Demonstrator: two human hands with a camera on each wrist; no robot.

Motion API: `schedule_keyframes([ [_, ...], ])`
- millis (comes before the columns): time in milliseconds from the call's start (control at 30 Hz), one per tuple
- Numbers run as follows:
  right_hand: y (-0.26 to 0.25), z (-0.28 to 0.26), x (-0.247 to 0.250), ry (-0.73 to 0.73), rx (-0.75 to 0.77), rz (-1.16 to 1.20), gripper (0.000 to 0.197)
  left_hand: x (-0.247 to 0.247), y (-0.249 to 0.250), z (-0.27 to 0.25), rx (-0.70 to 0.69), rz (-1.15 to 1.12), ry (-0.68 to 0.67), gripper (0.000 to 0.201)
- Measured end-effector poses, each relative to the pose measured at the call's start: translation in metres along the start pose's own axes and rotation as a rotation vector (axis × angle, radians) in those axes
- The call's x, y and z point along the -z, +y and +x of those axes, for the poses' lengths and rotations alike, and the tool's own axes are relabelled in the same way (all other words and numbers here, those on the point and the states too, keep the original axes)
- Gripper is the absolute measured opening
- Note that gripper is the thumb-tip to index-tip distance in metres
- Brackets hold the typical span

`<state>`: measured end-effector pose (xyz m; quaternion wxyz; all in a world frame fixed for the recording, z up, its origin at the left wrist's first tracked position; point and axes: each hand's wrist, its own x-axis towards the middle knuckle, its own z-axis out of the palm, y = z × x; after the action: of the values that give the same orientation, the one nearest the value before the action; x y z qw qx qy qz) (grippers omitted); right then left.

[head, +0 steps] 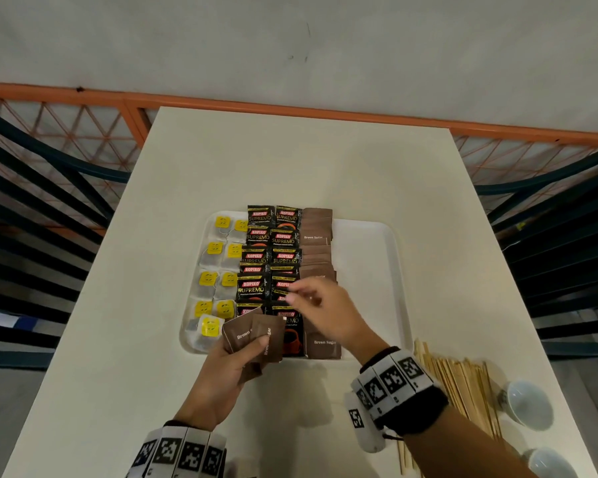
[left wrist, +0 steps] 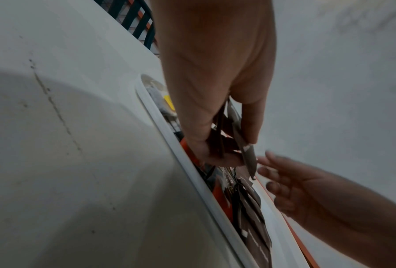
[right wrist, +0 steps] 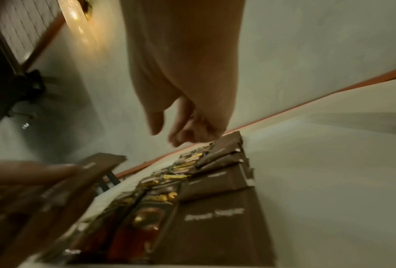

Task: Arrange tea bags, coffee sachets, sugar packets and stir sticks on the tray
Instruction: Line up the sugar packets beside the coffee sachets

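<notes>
A white tray (head: 377,257) lies on a pale bench (head: 290,160), and everything here is placed relative to that tray. Along its left side sit tea bags (head: 214,270) with yellow tags, in two columns. Beside them, toward the middle, run two columns of black Kopiko coffee sachets (head: 256,257), overlapped like shingles, probably so each label shows. Next comes a single column of brown sugar packets (head: 316,243), also overlapped. The right part of the tray is bare, seemingly kept for the stir sticks.

The left hand (head: 221,370) hovers at the tray's near edge. Its grip is closed, thumb on top, around a small fan of spare brown sugar packets (head: 252,334), held like a deck of cards so one can be drawn at a time. The right hand (head: 325,312) is above the near part of the tray, over the sugar column and the neighbouring sachets. Its fingers are loosely curled and hold nothing; it looks to be between packets, heading for the fan.

Off the tray's near right corner, wooden stir sticks (head: 463,384) lie in a loose pile on the bench, not yet placed. Just beyond them stand two white cups (head: 527,403).
</notes>
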<state>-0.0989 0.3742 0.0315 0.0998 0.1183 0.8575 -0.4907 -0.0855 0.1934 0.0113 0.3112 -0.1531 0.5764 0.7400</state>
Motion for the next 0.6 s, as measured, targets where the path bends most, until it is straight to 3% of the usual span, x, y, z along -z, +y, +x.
schedule_keyframes([
  [67, -0.005, -0.005, -0.004, -0.238, 0.039, -0.048, 0.035, -0.002, -0.001, 0.001, -0.003, -0.008, -0.004, 0.033],
  [133, -0.005, -0.006, -0.005, -0.311, 0.061, -0.102, 0.034, -0.003, -0.001, 0.002, -0.009, -0.030, 0.001, 0.027],
  [233, 0.000, -0.003, -0.003, -0.258, 0.070, -0.095, 0.027, -0.002, 0.001, 0.003, -0.002, -0.115, 0.009, 0.020],
  [400, 0.007, 0.005, 0.013, -0.204, -0.017, 0.133, 0.008, 0.004, 0.001, 0.005, 0.009, -0.194, 0.027, 0.020],
  [600, 0.022, 0.033, 0.033, 0.126, -0.123, 0.178, 0.016, 0.008, -0.002, 0.005, -0.005, -0.070, 0.036, 0.022],
])
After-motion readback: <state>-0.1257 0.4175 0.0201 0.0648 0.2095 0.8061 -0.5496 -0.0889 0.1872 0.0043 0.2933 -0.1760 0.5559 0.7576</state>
